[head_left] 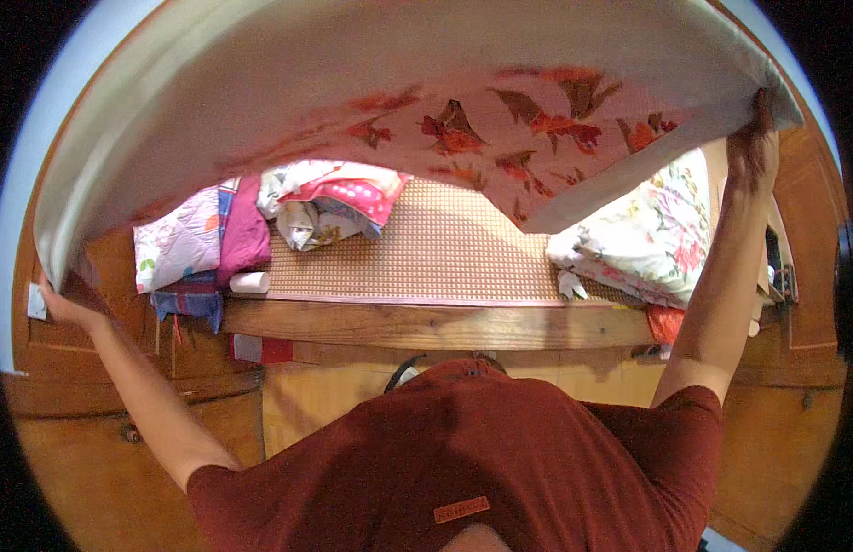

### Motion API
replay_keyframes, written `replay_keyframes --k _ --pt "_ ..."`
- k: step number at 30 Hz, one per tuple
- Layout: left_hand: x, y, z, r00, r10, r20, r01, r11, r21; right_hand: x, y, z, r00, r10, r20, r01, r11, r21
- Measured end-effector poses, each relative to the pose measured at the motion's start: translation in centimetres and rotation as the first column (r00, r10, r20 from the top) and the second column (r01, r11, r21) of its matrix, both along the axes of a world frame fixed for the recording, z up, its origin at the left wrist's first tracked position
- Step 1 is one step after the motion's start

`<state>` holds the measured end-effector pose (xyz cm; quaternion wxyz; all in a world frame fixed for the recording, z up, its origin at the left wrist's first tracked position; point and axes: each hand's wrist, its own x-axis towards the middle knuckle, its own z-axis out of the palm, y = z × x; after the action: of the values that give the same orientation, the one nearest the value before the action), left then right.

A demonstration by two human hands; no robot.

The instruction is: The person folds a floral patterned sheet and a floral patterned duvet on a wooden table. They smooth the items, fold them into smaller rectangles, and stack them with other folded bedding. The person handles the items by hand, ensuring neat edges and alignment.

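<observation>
While both arms are stretching wide and high, the person is holding a large bedsheet (pixel 417 83) spread out above the bed (pixel 436 324). The left hand (pixel 60 299) is gripping the sheet's lower left corner, its fingers clamped on the cloth, and the right hand (pixel 753 138) is pinching the far right corner, fingers closed on the edge there. The sheet is pale on the side facing the camera, and red and orange leaf shapes are showing on it; it is hanging in the air well above the woven mat (pixel 445 248) that is covering the bed. On the left of the mat a heap of folded cloths (pixel 219 239) is lying, with a bunched pink and white blanket (pixel 334 198) beside it. On the right a flowered quilt (pixel 652 239) is resting, folded. The person is wearing a dark red shirt (pixel 463 451)
</observation>
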<state>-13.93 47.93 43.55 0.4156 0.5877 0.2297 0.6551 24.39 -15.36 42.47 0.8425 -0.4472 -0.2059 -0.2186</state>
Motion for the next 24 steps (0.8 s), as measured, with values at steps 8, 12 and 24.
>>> replay_keyframes --k 8,12,24 --pt "-11.6 -3.8 -27.0 0.635 0.089 -0.767 -0.143 0.99 -0.004 -3.8 -3.6 -17.3 0.949 -0.152 -0.275 -0.046 0.799 -0.599" --pt "-10.9 -8.8 -37.5 0.215 0.189 -0.958 -0.045 0.982 0.184 -5.4 -6.9 -29.0 0.612 -0.147 -0.777 -0.144 0.946 -0.292" --pt "-13.4 -13.0 -47.9 0.293 -0.121 -0.949 -0.443 0.862 -0.246 -9.0 -4.7 -30.2 0.475 -0.294 -0.829 -0.28 0.843 -0.459"
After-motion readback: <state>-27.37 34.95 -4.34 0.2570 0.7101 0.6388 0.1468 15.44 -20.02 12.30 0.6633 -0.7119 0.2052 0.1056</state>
